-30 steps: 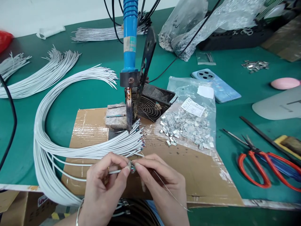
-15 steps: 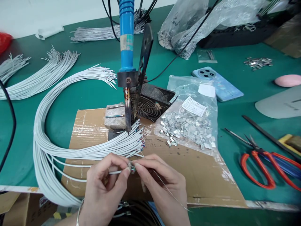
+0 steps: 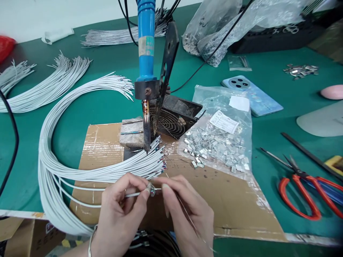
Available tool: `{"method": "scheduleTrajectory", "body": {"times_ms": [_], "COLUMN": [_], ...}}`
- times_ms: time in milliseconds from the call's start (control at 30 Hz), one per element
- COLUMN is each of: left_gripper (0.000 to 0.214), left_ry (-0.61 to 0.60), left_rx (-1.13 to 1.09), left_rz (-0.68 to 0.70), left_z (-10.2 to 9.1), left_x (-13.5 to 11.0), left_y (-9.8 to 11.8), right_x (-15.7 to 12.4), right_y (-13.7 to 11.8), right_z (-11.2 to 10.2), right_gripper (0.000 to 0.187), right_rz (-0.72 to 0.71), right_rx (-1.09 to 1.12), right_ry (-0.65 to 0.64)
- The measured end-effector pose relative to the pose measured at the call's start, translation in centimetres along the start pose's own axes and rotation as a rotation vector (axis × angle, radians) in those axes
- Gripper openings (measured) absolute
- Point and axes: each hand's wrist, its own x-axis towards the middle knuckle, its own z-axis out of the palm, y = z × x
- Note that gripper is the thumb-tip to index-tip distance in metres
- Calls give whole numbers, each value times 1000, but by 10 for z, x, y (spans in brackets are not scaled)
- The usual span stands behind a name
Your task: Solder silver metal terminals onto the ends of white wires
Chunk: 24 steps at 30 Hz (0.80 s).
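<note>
Between thumb and fingers, my left hand (image 3: 120,210) pinches a white cable (image 3: 132,195) close to its end. A small shiny metal connector (image 3: 152,192) sits at that end, by my left thumb tip. My right hand (image 3: 189,210) is closed on a thin silvery solder wire (image 3: 187,216), whose short tip points left at the connector. The wire's tail trails over the palm side toward the lower right. Just beyond my hands, the dark tip of a blue-handled soldering iron (image 3: 146,53) points down over a bundle of white cables (image 3: 107,173).
Cardboard (image 3: 227,207) lies beneath the work. A small fan (image 3: 171,121) stands behind the iron. A plastic bag of metal connectors (image 3: 219,142) lies to the right, near a phone (image 3: 257,96) and red-handled scissors (image 3: 302,189). More cable bundles (image 3: 61,82) lie left.
My right fingertips have drawn slightly right, away from the connector, and a short piece of solder wire now shows in the gap. The left hand has barely moved.
</note>
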Motion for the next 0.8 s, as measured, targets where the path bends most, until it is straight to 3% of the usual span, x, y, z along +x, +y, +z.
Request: {"method": "scheduleTrajectory", "body": {"times_ms": [100,233,400,567,800], "left_gripper": [13,11,13,11,13], "left_ry": [-9,11,36,7,39], "left_rx": [29,26,31,1,18], "left_rz": [19,22,10,-32,-140], "left_z": [0,0,1,0,-2], "left_x": [3,6,10,12,19], "left_y": [-3,-7,-6,-7,3], "right_x": [-5,-9,-2,12,18], "right_y": [-1,-6,-5,1,1], "right_z": [0,0,1,4,3], "right_gripper": [34,31,28,14,15], "right_rz": [-34,35,-97,-121,-19], "right_rx": [-98,-228,-414,-259,-101], "right_ry": [42,79,117,-45,-91]}}
